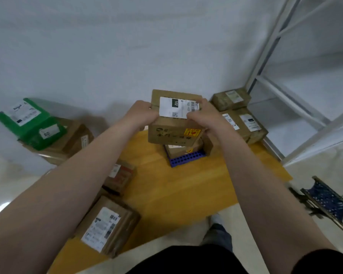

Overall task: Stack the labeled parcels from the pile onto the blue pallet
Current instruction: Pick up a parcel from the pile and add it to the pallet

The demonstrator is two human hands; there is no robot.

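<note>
Two hands hold one parcel, head view. The left hand (141, 113) and right hand (202, 117) curl round opposite sides of the labelled parcel (172, 133), label up; its long axis cannot be told surely. It hangs directly above the blue pallet (186, 158), just over a lower parcel (178, 150) lying there — contact unclear. Both hands are equally near, so a straight lowering seems called for. The orange mat (176, 186) gives open room toward the viewer; brown boxes (244, 123) crowd the pallet's right side — less clearance there.
</note>
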